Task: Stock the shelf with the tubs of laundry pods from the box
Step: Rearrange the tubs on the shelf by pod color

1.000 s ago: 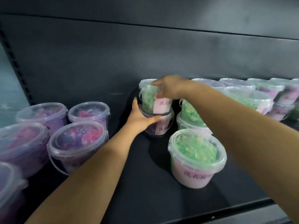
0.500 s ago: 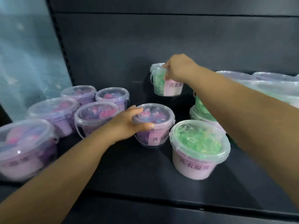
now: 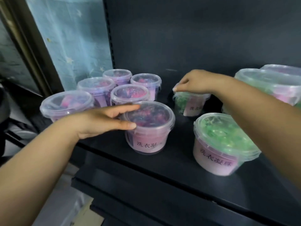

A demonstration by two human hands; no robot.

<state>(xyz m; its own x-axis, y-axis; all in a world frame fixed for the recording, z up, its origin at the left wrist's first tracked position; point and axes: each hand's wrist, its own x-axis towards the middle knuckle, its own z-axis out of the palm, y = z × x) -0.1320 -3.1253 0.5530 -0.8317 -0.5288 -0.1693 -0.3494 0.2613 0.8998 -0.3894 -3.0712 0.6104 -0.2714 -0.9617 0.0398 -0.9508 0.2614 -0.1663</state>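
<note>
While left hand (image 3: 101, 121) grip holds front purple tub (image 3: 149, 137) labelled 洗衣凝, right hand (image 3: 195, 84) grip clasping rear green tub (image 3: 192, 105)

Glossy clear plastic tubs (image 3: 149, 128) with smooth lids on a matt black shelf (image 3: 162, 173)

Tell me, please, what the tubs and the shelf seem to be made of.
Tubs, such as the front purple tub and the middle green tub: clear, glossy plastic, since the contents show through lid and wall. Shelf: dark and matte, probably painted metal, though the look leaves that open.
</note>
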